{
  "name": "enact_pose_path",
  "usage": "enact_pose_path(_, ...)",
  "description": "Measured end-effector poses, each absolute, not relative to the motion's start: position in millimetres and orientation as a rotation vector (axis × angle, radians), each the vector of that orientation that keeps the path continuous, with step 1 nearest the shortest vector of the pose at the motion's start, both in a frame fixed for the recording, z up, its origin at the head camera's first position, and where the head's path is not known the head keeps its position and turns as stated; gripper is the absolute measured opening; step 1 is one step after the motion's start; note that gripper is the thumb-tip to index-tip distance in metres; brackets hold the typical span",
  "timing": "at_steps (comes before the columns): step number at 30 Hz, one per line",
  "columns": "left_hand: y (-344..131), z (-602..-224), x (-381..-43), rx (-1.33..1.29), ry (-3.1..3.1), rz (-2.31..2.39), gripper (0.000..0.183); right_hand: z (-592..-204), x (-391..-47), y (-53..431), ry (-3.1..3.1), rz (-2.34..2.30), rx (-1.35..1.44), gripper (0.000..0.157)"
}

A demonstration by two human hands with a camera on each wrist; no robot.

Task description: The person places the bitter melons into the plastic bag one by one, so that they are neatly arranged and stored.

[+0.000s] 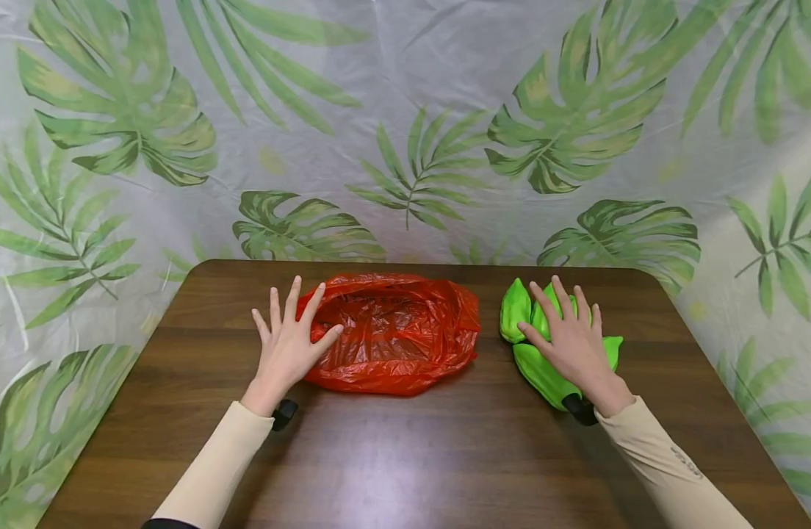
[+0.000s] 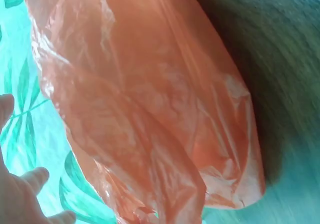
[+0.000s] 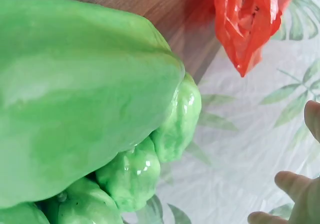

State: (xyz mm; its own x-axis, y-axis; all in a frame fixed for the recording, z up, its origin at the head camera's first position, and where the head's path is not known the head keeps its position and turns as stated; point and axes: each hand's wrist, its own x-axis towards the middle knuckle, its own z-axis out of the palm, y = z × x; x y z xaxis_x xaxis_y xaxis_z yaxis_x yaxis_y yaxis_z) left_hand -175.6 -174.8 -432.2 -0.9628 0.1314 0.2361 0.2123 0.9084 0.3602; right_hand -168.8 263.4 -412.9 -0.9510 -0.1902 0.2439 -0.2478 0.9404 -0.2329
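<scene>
A thin red plastic bag (image 1: 388, 377) lies on the table with its mouth spread wide. My left hand (image 1: 286, 353) is over the bag's left rim, fingers spread and holding nothing. In the left wrist view the bag's crinkled side (image 2: 125, 88) fills the middle, with fingertips at the lower left. To the right of the bag, several glossy green, ridged, star-fruit-like pieces (image 1: 515, 312) sit close together. A larger green piece (image 1: 544, 373) lies in front of the others. Above them my right hand (image 1: 574, 349) is spread out, gripping nothing and partly hiding them.
Both things rest on a dark brown wooden table (image 1: 379, 455) with rounded far corners. Behind it hangs a pale curtain (image 1: 419, 44) printed with green leaves. A black wrist strap piece (image 1: 284, 415) shows beneath the left wrist.
</scene>
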Motion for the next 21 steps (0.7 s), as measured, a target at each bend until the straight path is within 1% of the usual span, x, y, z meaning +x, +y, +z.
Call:
enact_pose_path(8,-186,-434,-178,-0.338,-2.828,-0.632,0.076,-413,-169,270,-2.821,0.458,0.427,0.071)
enact_pose_path(21,-210,-433,-187,-0.524,-2.758,-0.774,0.069,-409,-171,282,-2.699,0.786,0.579,0.067)
